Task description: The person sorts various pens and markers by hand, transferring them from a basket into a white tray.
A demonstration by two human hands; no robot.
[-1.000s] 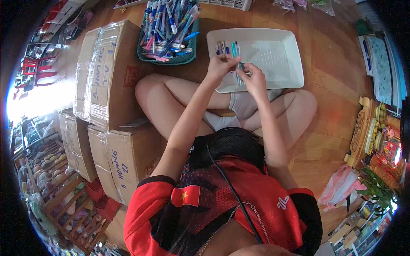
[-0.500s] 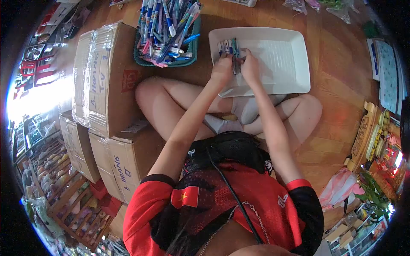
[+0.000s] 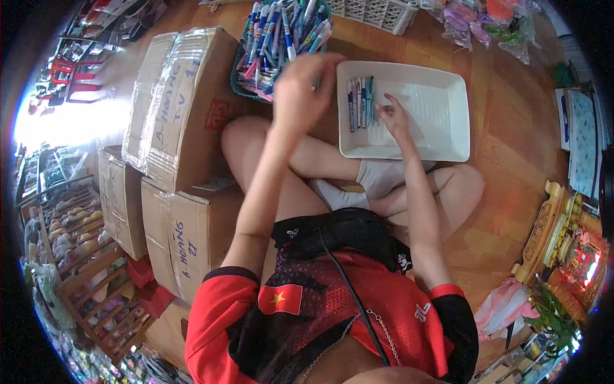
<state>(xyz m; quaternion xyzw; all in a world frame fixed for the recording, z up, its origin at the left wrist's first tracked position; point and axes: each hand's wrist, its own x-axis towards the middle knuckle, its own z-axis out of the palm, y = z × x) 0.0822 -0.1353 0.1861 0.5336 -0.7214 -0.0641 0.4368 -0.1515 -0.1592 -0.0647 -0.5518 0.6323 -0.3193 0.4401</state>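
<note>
A row of several pens lies side by side along the left end of the white tray. Over that tray is my right hand, its fingers spread and holding nothing, just right of the row. My left hand is raised between the tray and a green basket and partly covers the basket. Motion smears its fingers, so I cannot see whether anything is in them. The basket is heaped with loose pens, mostly blue and white with some pink.
Taped cardboard boxes stand stacked at the left, close to my left knee. A white plastic crate and bagged colourful items lie at the far side. A carved wooden piece stands at the right.
My left hand has left the pens in the tray and swung up and left towards the basket. The right hand has opened and drawn slightly away from the row. The view has shifted.
</note>
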